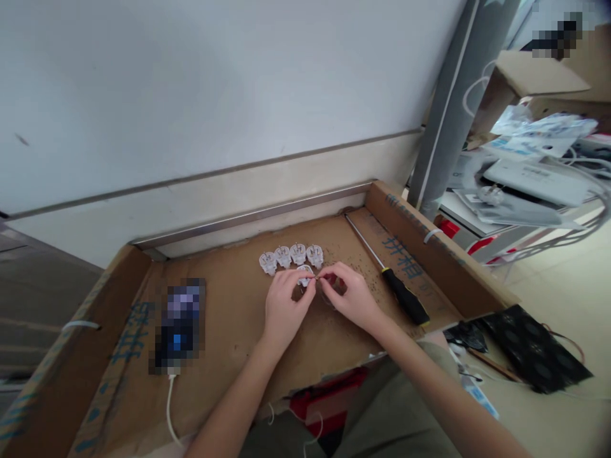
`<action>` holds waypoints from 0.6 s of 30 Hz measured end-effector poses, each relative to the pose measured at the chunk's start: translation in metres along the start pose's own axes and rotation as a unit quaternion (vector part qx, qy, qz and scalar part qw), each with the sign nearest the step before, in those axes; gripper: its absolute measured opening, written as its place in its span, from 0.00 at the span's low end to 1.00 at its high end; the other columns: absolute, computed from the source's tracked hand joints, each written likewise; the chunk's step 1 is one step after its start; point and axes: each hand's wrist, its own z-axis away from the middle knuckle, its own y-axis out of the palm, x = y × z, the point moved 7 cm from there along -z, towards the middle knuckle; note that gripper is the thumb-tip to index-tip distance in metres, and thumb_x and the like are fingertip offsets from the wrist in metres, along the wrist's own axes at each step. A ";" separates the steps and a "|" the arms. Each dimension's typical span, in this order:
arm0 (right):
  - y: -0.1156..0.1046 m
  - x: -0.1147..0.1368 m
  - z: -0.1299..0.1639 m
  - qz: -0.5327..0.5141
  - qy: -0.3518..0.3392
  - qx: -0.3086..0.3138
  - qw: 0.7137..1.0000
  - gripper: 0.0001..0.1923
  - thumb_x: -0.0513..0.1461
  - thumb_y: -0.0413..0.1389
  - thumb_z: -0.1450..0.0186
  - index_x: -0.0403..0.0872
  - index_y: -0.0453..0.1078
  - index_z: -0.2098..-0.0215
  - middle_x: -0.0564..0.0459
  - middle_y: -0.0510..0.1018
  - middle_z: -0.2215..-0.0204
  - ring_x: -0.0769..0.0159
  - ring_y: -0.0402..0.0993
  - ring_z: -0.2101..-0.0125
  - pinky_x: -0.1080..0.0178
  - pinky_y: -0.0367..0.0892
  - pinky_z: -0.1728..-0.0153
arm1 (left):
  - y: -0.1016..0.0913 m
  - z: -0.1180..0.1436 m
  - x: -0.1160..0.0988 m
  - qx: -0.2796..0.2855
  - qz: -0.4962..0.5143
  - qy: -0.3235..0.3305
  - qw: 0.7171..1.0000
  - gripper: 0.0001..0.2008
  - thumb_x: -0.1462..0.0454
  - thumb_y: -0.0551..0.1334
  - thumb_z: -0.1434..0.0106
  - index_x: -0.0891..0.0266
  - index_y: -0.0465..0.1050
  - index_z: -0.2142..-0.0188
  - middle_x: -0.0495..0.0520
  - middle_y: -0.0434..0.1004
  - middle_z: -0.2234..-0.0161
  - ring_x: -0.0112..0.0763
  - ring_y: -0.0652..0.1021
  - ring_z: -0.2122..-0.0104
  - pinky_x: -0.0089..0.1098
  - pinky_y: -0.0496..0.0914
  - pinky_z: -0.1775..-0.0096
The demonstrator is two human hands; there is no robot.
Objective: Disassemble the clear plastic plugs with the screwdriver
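While both hands [315, 292] pinch one white plug piece [304, 275] between them, four finished pieces [291, 256] lie just beyond in a row.

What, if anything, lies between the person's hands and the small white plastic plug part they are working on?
Nothing visible does: the left hand and right hand already meet at the small white plastic plug part, just in front of the row of four similar white parts.

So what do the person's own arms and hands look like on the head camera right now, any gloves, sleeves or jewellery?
Both are bare. The left hand and right hand wear no gloves, and no rings, watch or wristband show. Both forearms are uncovered up to the frame edge, with no sleeve cuff in view. Nails look short and unpainted, though they are small in the picture. No cables or markings on either arm.
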 end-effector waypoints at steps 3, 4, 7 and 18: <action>0.000 0.000 0.000 -0.005 0.000 -0.002 1.000 0.08 0.37 0.50 0.36 0.45 0.70 0.62 0.52 0.71 0.68 0.74 0.66 0.68 0.70 0.63 0.65 | -0.002 0.001 -0.009 -0.008 0.004 0.052 0.999 0.07 0.68 0.58 0.38 0.57 0.74 0.64 0.51 0.78 0.63 0.33 0.75 0.60 0.37 0.68 0.56; 0.000 0.000 0.000 -0.006 -0.001 -0.005 1.000 0.07 0.37 0.50 0.36 0.45 0.69 0.62 0.52 0.71 0.67 0.75 0.66 0.68 0.70 0.63 0.64 | -0.004 0.001 -0.011 -0.021 0.011 0.060 0.998 0.07 0.68 0.58 0.38 0.57 0.74 0.64 0.51 0.78 0.62 0.32 0.75 0.59 0.37 0.68 0.55; 0.001 -0.001 0.000 -0.008 -0.003 -0.013 1.000 0.07 0.37 0.51 0.36 0.45 0.70 0.62 0.52 0.71 0.67 0.74 0.67 0.67 0.70 0.63 0.63 | -0.011 0.000 -0.010 -0.063 0.009 0.044 0.997 0.06 0.66 0.60 0.39 0.58 0.73 0.62 0.51 0.78 0.61 0.33 0.75 0.58 0.38 0.67 0.54; 0.000 -0.004 -0.001 -0.050 0.008 -0.023 0.998 0.07 0.37 0.52 0.37 0.44 0.71 0.64 0.53 0.73 0.69 0.75 0.68 0.70 0.71 0.63 0.68 | 0.001 -0.001 0.002 -0.006 0.042 -0.022 0.999 0.04 0.62 0.61 0.39 0.56 0.74 0.65 0.51 0.78 0.61 0.35 0.74 0.57 0.41 0.67 0.52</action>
